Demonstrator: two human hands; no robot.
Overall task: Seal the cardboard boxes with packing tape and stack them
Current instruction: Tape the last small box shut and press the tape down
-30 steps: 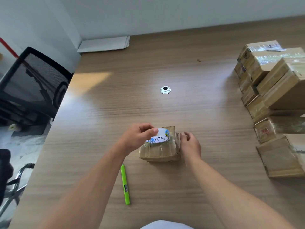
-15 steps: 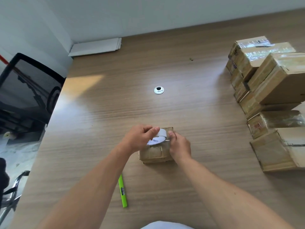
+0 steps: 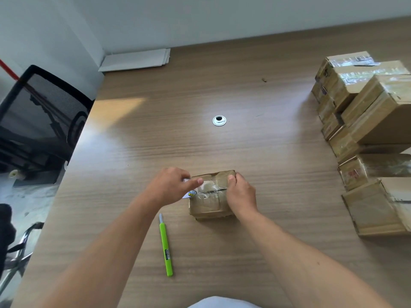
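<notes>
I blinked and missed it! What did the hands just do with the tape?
The left hand pulled the white roll of clear tape leftward off the small brown cardboard box, stretching tape over its top. The right hand came from beside the box to grip its right edge, thumb on tape. Green cutter and stacked brown boxes stayed.

Two bare arms, one white garment
Bare forearms run from the lower corners up to the left hand (image 3: 169, 185) and right hand (image 3: 241, 194); a white garment (image 3: 219, 302) shows at bottom centre.
</notes>
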